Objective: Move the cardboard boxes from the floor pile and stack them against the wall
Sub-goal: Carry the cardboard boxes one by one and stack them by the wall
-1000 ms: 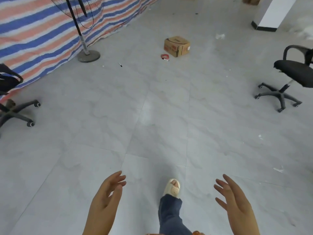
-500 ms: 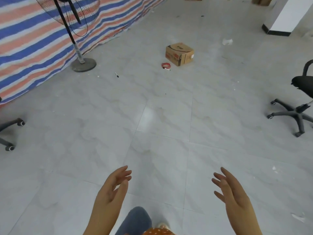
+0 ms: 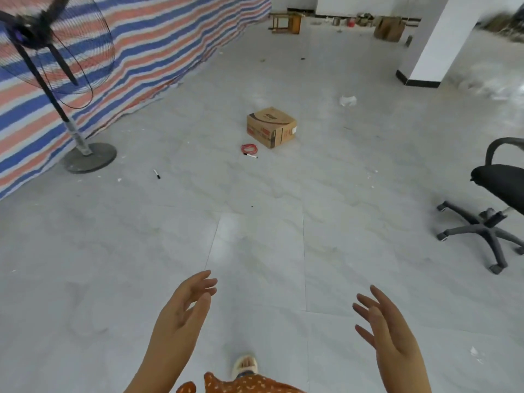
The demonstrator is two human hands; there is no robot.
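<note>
A single brown cardboard box [image 3: 271,127] with red print on its sides sits on the grey tiled floor, well ahead of me near the middle of the view. My left hand [image 3: 184,310] and my right hand [image 3: 382,327] are held out low in front of me, palms facing each other, fingers straight and spread. Both hold nothing and are far short of the box. Another cardboard box [image 3: 389,28] stands far off by the back wall.
A standing fan [image 3: 56,89] on a round base is at the left before a striped tarp [image 3: 158,46]. A black office chair [image 3: 493,205] is at the right, a white pillar [image 3: 442,38] behind it. A red cord [image 3: 249,149] and markers lie by the box. A wooden stool [image 3: 285,22] stands far back.
I have walked forward, so the box has drawn nearer and sits lower in view. The left chair has left the view. Both hands stay open and empty.
</note>
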